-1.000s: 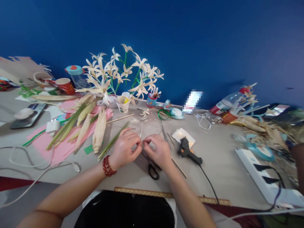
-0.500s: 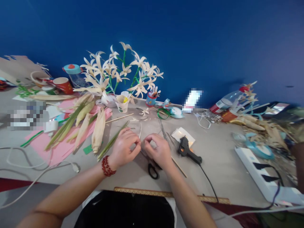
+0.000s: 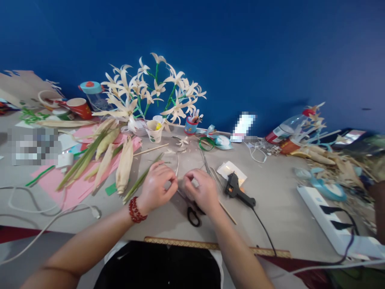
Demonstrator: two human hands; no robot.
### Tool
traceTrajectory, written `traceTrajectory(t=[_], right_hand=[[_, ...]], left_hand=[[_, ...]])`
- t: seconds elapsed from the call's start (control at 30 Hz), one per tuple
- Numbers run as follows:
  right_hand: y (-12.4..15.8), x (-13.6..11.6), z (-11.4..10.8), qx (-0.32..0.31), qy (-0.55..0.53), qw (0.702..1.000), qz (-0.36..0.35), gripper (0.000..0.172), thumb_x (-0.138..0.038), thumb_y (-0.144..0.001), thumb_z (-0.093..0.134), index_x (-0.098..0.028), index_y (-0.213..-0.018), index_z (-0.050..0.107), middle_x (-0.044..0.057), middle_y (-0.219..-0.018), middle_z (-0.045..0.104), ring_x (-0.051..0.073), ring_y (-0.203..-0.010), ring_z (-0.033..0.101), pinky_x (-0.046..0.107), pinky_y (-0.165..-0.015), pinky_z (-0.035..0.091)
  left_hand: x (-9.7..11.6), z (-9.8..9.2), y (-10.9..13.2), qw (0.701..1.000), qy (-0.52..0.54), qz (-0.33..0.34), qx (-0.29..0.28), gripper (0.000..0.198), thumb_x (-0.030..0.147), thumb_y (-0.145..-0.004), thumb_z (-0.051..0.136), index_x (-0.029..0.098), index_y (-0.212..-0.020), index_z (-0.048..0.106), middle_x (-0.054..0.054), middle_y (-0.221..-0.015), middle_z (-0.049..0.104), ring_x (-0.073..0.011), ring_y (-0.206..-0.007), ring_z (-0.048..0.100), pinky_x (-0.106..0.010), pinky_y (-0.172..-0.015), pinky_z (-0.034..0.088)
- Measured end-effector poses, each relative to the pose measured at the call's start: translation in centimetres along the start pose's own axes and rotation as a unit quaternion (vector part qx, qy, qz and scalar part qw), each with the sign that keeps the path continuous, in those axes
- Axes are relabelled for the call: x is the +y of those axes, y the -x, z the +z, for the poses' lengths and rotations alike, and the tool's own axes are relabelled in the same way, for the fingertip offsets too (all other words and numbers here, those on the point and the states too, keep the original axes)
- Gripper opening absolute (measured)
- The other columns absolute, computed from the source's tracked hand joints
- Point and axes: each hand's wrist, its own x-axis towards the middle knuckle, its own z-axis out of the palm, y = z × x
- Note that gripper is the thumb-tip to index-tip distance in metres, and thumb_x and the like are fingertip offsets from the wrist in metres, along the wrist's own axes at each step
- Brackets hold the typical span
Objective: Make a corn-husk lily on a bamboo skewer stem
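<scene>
Smooth blue wall (image 3: pixel 228 60) rises behind your matte grey table (image 3: pixel 276 192). Your left hand (image 3: pixel 160 184) and right hand (image 3: pixel 201 188) curl, fingertips just apart; whether they pinch anything cannot be told. Black-looped scissors (image 3: pixel 195 224) lie beneath the right, slender green stalks (image 3: pixel 136 186) beside the left.

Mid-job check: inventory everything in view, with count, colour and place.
Wall: one, blue, background
Table: one, grey, across foreground
Flowers: many, cream, back left
Paper cup: one, white, before flowers
Pot: one, blue-red, right of cup
Ribbon roll: one, green, back centre
Paper: count unclear, pink, left
Husks: several, pale, left
Stalks: several, green, left
Bottle: one, clear, back right
Power strip: one, white, right
Glue gun: one, black, right of centre
Scissors: one, black-handled, centre, partly hidden
Other clutter: uncounted, mixed, both sides
Beads: many, red, left wrist
Left hand: one, bare, centre, pinched
Right hand: one, bare, centre, pinched
</scene>
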Motion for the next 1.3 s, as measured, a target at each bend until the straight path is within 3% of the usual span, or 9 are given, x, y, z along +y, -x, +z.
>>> traceTrajectory(t=[0.13, 0.23, 0.33, 0.63, 0.73, 0.83, 0.93, 1.13, 1.3], right_hand=[[0.2, 0.7, -0.8, 0.061, 0.031, 0.997, 0.018, 0.010, -0.018, -0.086, 0.055, -0.021, -0.078, 0.060, 0.004, -0.076, 0.066, 0.021, -0.077, 0.062, 0.031, -0.073, 0.044], [0.2, 0.1, -0.3, 0.019, -0.039, 0.999, 0.021, 0.007, -0.023, -0.087, 0.056, -0.021, -0.089, 0.062, 0.004, -0.083, 0.068, 0.020, -0.078, 0.063, 0.030, -0.074, 0.046], [0.1, -0.6, 0.8, -0.011, -0.072, 0.997, 0.032, 0.006, -0.024, -0.087, 0.058, -0.021, -0.085, 0.063, 0.002, -0.080, 0.068, 0.018, -0.075, 0.063, 0.028, -0.071, 0.047], [0.2, 0.5, -0.3, 0.030, -0.039, 0.996, 0.072, 0.009, -0.019, -0.084, 0.055, -0.021, -0.079, 0.063, 0.002, -0.075, 0.069, 0.019, -0.072, 0.063, 0.029, -0.068, 0.046], [0.1, 0.1, 0.2, 0.000, -0.097, 0.993, 0.065, 0.009, -0.022, -0.084, 0.057, -0.020, -0.091, 0.064, 0.003, -0.084, 0.070, 0.018, -0.076, 0.064, 0.028, -0.071, 0.047], [0.0, -0.5, 1.1, -0.015, -0.118, 0.991, 0.061, 0.007, -0.024, -0.086, 0.057, -0.020, -0.084, 0.063, 0.001, -0.077, 0.068, 0.017, -0.072, 0.062, 0.027, -0.069, 0.046], [0.2, -0.4, 1.3, -0.012, -0.103, 0.993, 0.063, 0.012, -0.022, -0.086, 0.055, -0.021, -0.075, 0.060, 0.000, -0.070, 0.064, 0.016, -0.067, 0.060, 0.026, -0.066, 0.044], [0.5, 0.4, -0.2, 0.030, -0.042, 0.994, 0.094, 0.008, -0.017, -0.082, 0.054, -0.020, -0.078, 0.061, 0.002, -0.074, 0.065, 0.019, -0.072, 0.061, 0.029, -0.068, 0.043], [0.3, -0.8, 0.8, -0.023, -0.100, 0.992, 0.070, 0.008, -0.024, -0.086, 0.057, -0.020, -0.090, 0.062, 0.003, -0.083, 0.068, 0.018, -0.076, 0.063, 0.028, -0.072, 0.045]], left_hand=[[-0.2, 0.0, -0.1, 1.000, 0.003, -0.003, 0.024, 0.014, 0.013, -0.082, 0.053, 0.021, -0.070, 0.051, 0.001, -0.066, 0.057, -0.0165, -0.068, 0.054, -0.043, -0.098, 0.043], [0.0, 0.0, 0.0, 1.000, 0.003, -0.003, 0.011, 0.014, 0.014, -0.083, 0.052, 0.021, -0.071, 0.051, 0.001, -0.067, 0.057, -0.0170, -0.070, 0.055, -0.043, -0.099, 0.042], [0.2, 0.0, 0.0, 1.000, 0.005, -0.002, 0.004, 0.014, 0.015, -0.083, 0.052, 0.022, -0.071, 0.050, 0.001, -0.067, 0.057, -0.0175, -0.070, 0.055, -0.044, -0.100, 0.042], [-0.3, 0.1, 0.0, 0.999, 0.015, -0.006, 0.039, 0.015, 0.015, -0.083, 0.052, 0.022, -0.071, 0.050, 0.001, -0.067, 0.058, -0.0171, -0.068, 0.056, -0.043, -0.098, 0.044], [-0.1, 0.1, 0.0, 0.999, 0.013, -0.003, 0.032, 0.015, 0.014, -0.083, 0.052, 0.022, -0.070, 0.050, 0.001, -0.066, 0.057, -0.0167, -0.068, 0.056, -0.043, -0.099, 0.043], [0.2, 0.1, 0.0, 1.000, 0.008, -0.002, 0.018, 0.014, 0.014, -0.082, 0.053, 0.021, -0.071, 0.050, 0.001, -0.067, 0.058, -0.0165, -0.069, 0.055, -0.043, -0.100, 0.042], [0.3, 0.2, 0.0, 1.000, 0.005, 0.002, 0.017, 0.014, 0.014, -0.082, 0.053, 0.021, -0.071, 0.050, 0.001, -0.067, 0.058, -0.0165, -0.069, 0.055, -0.043, -0.100, 0.042], [-0.2, 0.0, 0.1, 0.999, 0.004, -0.005, 0.051, 0.015, 0.013, -0.082, 0.052, 0.021, -0.070, 0.050, 0.000, -0.067, 0.058, -0.0168, -0.069, 0.056, -0.043, -0.099, 0.043], [0.0, 0.3, 0.2, 1.000, 0.004, 0.005, 0.029, 0.015, 0.014, -0.083, 0.052, 0.021, -0.070, 0.050, 0.001, -0.067, 0.057, -0.0163, -0.069, 0.055, -0.043, -0.100, 0.042]])
